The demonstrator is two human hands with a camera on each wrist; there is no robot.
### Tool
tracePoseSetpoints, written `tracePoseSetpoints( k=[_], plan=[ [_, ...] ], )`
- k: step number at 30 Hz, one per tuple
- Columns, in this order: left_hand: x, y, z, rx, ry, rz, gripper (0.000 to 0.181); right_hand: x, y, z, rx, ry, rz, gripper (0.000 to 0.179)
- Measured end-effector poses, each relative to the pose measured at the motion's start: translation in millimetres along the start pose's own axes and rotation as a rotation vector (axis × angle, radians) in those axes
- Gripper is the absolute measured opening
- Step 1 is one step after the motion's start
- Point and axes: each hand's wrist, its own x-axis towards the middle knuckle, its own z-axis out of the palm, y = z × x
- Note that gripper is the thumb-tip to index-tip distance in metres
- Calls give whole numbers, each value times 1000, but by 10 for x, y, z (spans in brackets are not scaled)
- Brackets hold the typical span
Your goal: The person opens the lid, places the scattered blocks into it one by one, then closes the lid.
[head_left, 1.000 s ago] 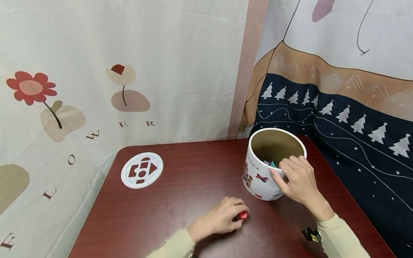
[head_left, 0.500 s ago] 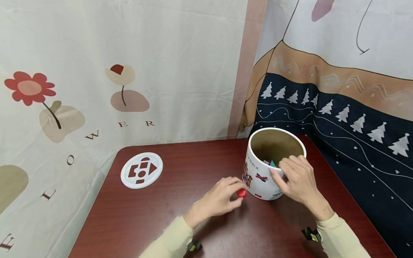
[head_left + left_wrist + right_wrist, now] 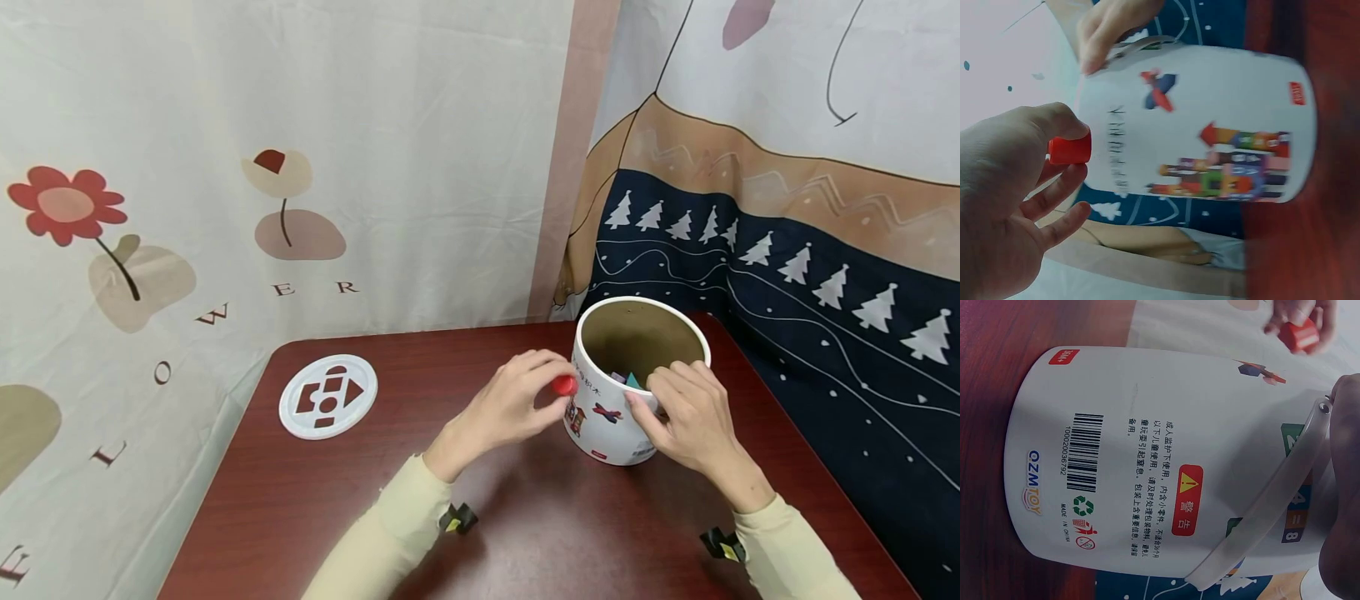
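Note:
My left hand pinches a small red cylinder block between thumb and fingers, raised above the table beside the near-left rim of a white toy-block bucket. In the left wrist view, the block shows a smooth round side, and the other fingers are spread below it. The bucket stands upright, lidless, with printed pictures of blocks and a white strap handle. My right hand grips its near-right rim, thumb outside and fingers over the edge. A teal block shows inside, low against the near wall.
A white round board with several shaped cut-outs lies at the back left of the reddish-brown table. A pale curtain hangs behind the table, and a dark blue cloth with white trees hangs along its right side.
My left hand has lifted the red cylinder block from the table and carried it away from me, up to the height of the bucket's rim. My right hand has kept its grip there.

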Motion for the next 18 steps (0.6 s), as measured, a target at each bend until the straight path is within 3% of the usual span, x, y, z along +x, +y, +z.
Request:
tracePoseSetpoints(
  k=[7,18],
  plan=[
    [344,27,-154,9,42,34,29,10,1,5,-3,7,-10,55],
    [762,53,-84,-12,-62,16,31,-1,8,6,-5,-4,0,55]
  ],
)
